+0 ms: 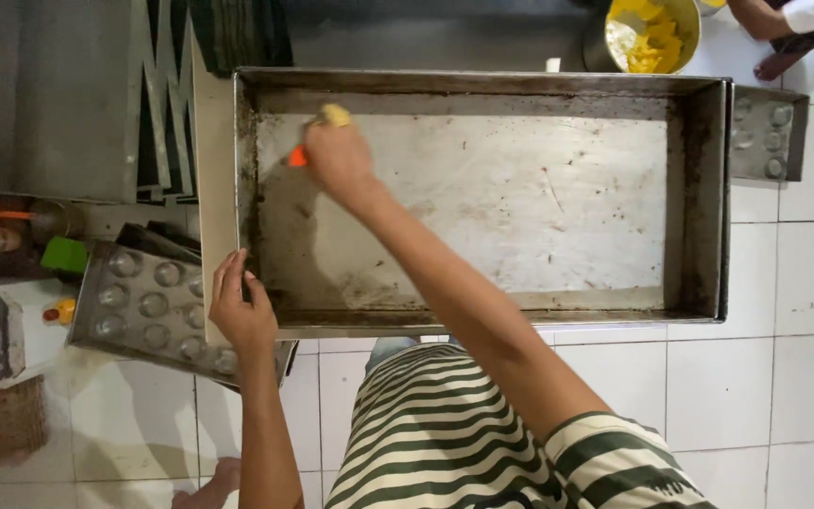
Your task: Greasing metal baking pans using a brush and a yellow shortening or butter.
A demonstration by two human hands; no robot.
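Fingers of right hand [336, 155] grip orange brush [298, 157] inside baking tray [482, 83]
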